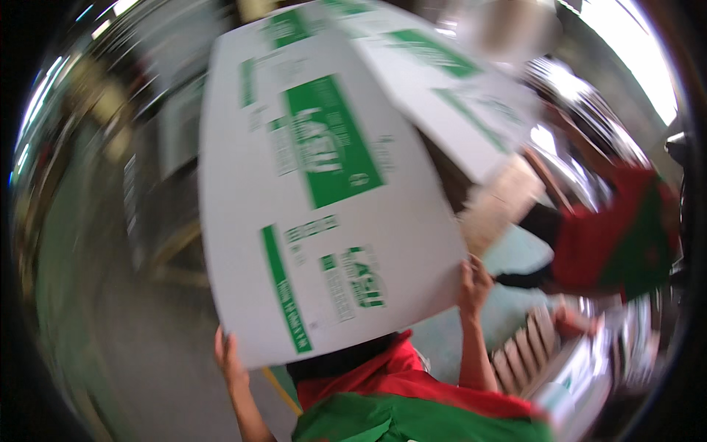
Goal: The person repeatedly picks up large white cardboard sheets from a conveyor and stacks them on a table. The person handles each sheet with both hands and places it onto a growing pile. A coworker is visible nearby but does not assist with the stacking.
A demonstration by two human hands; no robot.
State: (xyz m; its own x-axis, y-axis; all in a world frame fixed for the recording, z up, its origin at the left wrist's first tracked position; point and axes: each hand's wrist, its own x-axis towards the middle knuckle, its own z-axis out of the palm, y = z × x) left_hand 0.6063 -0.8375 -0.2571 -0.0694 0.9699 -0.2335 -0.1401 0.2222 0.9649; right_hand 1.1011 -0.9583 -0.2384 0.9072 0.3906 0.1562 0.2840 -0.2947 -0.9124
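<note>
Where two hands meet its near end, one large white board (243, 199) with green printed panels, held in front of the person's body and reaching away to the top of the view. Near edge: slanting, just beyond the red-and-green garment (412, 401) of the wearer.

Left hand (232, 361): at the near left corner, fingers partly closed, gripping the board's edge. Right hand (475, 286): at the near right corner, fingers bent and gripping the edge there; thumb placement on either hand cannot be told.

Left long edge: bordered by grey floor (147, 339), offering the wider room for moving; a blurred wooden frame (180, 254) stands farther up that side. Right long edge: crowded. Second white board (471, 110), green-printed, fans out beside the first at the far end, a dark wedge between them; contact cannot be told. Below it, one tan, ragged-edged piece (501, 202), blurred.

Farther right: co-worker in red and green (618, 228), with pale green floor (523, 250) between. Lower right: a row of pale slats (524, 350), near the right forearm. Yellow floor line (282, 389): beside the left forearm.
</note>
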